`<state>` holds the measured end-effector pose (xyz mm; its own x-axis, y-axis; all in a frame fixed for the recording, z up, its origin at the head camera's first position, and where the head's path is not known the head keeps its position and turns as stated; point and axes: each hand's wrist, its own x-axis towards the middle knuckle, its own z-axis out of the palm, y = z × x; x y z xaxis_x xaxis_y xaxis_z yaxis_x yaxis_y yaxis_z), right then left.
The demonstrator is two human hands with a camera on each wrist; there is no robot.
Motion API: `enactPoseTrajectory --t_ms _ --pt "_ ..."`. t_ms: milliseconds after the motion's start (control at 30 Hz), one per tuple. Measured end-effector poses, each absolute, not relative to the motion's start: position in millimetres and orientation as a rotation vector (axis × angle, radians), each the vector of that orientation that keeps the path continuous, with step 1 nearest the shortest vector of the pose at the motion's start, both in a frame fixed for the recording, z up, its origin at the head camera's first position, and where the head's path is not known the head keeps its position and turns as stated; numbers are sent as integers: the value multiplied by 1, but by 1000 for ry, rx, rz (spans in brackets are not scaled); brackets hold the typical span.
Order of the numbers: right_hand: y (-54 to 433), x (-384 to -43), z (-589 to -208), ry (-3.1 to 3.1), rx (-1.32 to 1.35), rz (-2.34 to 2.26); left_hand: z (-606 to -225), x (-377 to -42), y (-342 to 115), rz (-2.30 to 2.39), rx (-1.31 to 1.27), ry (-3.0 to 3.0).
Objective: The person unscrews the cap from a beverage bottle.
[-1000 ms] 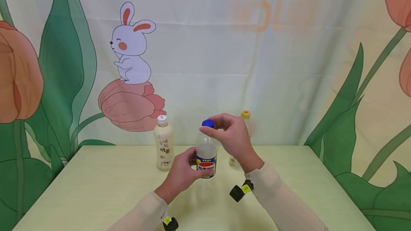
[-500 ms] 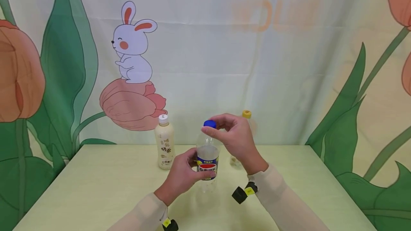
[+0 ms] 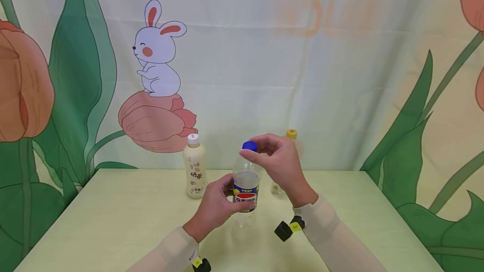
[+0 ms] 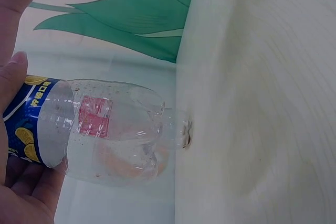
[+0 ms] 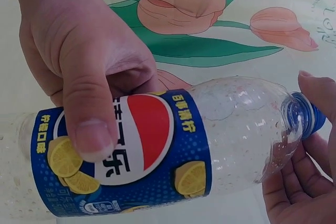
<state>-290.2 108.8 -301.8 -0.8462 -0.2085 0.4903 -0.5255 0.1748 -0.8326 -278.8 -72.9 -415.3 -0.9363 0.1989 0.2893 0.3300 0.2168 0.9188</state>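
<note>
Blue-capped, the clear plastic bottle [image 3: 246, 175] is held upright, or nearly so, and in the left wrist view its base is seen raised off the surface [image 3: 124, 217]. Its label [image 5: 149, 145], printed in blue with a red patch and lemon slices, is gripped by the left hand [image 3: 213, 200], the thumb being laid across the front. The blue cap [image 3: 249, 146], seated on the neck, is pinched between the thumb and fingers of the right hand [image 3: 277, 158]. Droplets are scattered over the wall of the clear bottle.

To the left of the clear bottle and farther back, a cream drink bottle [image 3: 194, 171] with a white cap [image 3: 193, 139] is stood upright. Behind the clear bottle and to its right, another bottle [image 3: 278, 189] is largely hidden by the right hand; its yellow cap [image 3: 291, 134] and lower part are left visible. Beyond the clear bottle a cloth [image 3: 340, 87] is hung, printed with tulips at both sides and a white rabbit [image 3: 160, 74] up to the bottle's left. Nearer than the clear bottle, pale sleeves [image 3: 170, 249] are seen.
</note>
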Motion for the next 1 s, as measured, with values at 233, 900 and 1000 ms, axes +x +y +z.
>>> enactPoseTrajectory --t_ms 233,900,1000 --pt "109 -290 -304 -2181 733 1700 -418 -279 -73 -1823 -518 -2362" --pt "112 -294 -308 -2132 934 1662 -423 -279 -75 -1869 -545 -2372" --pt "113 -294 -308 -2147 954 1657 -423 -279 -75 -1873 -556 -2376"
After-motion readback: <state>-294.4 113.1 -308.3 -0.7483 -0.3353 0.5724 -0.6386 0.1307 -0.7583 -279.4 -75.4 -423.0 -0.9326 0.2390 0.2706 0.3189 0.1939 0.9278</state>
